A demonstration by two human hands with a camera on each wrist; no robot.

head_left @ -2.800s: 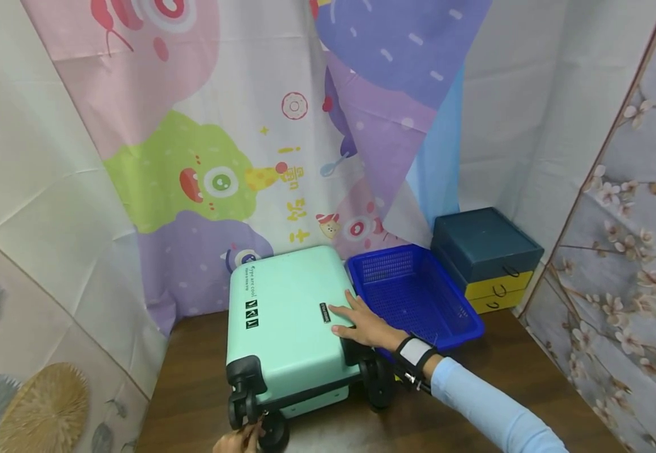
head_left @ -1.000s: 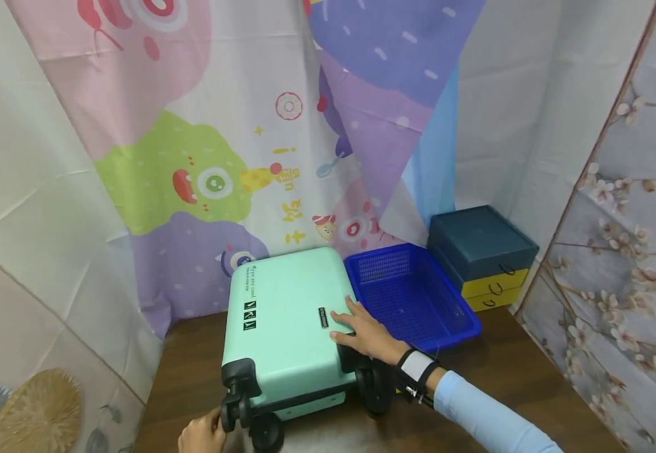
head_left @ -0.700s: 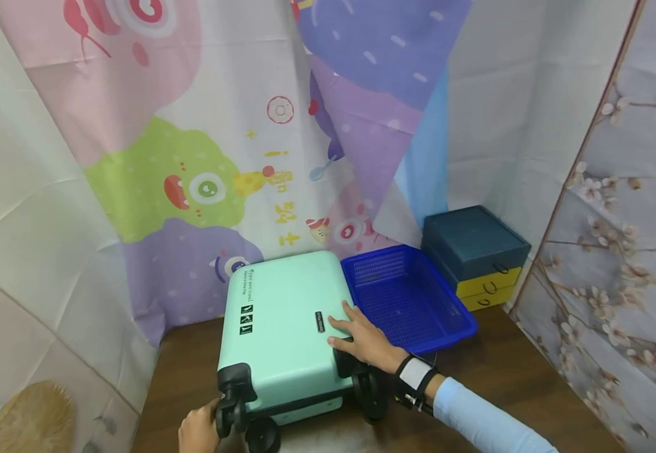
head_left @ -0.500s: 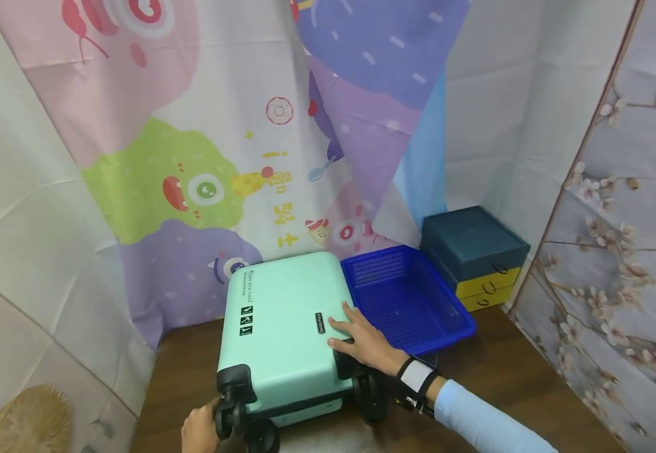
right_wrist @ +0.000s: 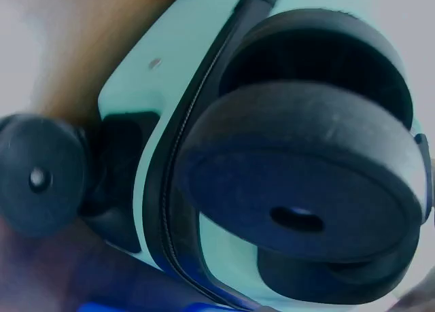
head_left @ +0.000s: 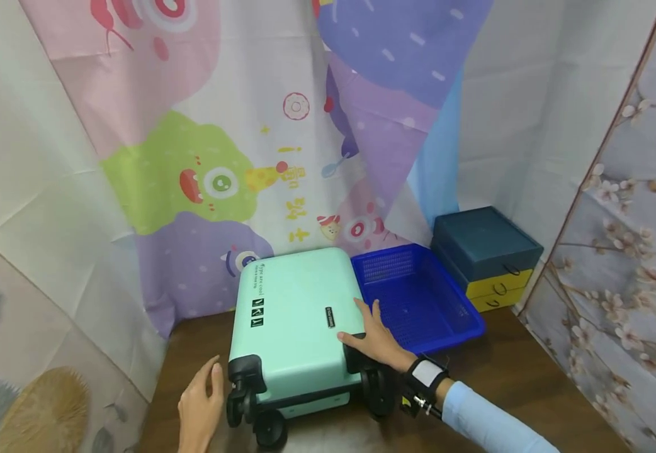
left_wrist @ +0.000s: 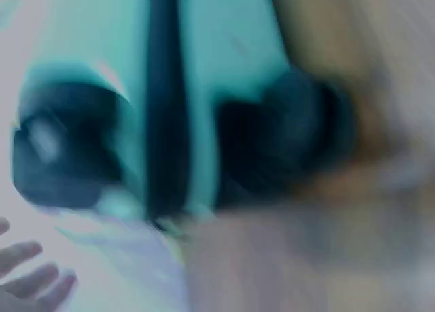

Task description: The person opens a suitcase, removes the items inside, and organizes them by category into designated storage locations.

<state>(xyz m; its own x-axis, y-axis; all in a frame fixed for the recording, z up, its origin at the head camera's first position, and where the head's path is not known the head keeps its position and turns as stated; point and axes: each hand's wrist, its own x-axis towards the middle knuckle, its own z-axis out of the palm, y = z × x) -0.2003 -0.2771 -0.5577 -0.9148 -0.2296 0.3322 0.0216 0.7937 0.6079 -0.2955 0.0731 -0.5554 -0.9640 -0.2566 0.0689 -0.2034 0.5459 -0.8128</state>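
A mint-green suitcase lies flat on the brown table, its black wheels facing me. My left hand is held just left of the near left wheels, thumb and fingers apart, holding nothing. In the blurred left wrist view its fingers show at the lower left, beside the suitcase's wheel end. My right hand rests at the right edge near the black corner guard, thumb on the top shell and fingers spread. The right wrist view shows a large wheel and the black zip along the side.
A blue plastic basket stands right of the suitcase, close against it. Behind it on the right is a stack of boxes, dark teal above yellow. A printed curtain hangs along the table's back edge.
My left hand went from beneath the near left wheels to behind them, then came away leftward with fingers spread. The right hand slid slightly toward the suitcase's right edge.
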